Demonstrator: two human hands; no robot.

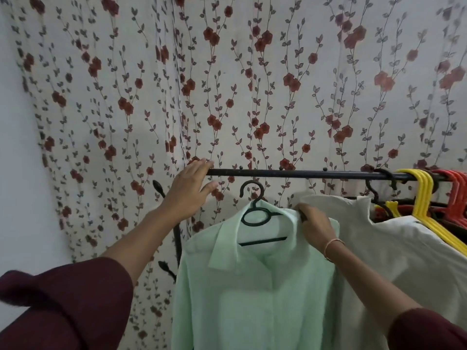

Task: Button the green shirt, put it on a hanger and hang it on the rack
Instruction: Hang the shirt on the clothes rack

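While the green shirt (252, 299) sits on its black hanger (255, 216) just below the rack rail (303, 173), hook under the bar and apart from it, the right hand (316, 228) pinches the shirt's collar edge with curled fingers. The left hand (192, 189) lies at the rail's left end, fingers straight and loosely spread, touching the bar. Further right along the rail hang a white shirt (384, 253), yellow hangers (424, 198) and red hangers (458, 190).

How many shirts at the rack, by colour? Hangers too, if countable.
pale green collared fabric shirt, on a black plastic hanger: 1
off-white fabric shirt: 1
Total shirts: 2
yellow plastic hangers and red plastic hangers on the rail at the right: too bunched to count.
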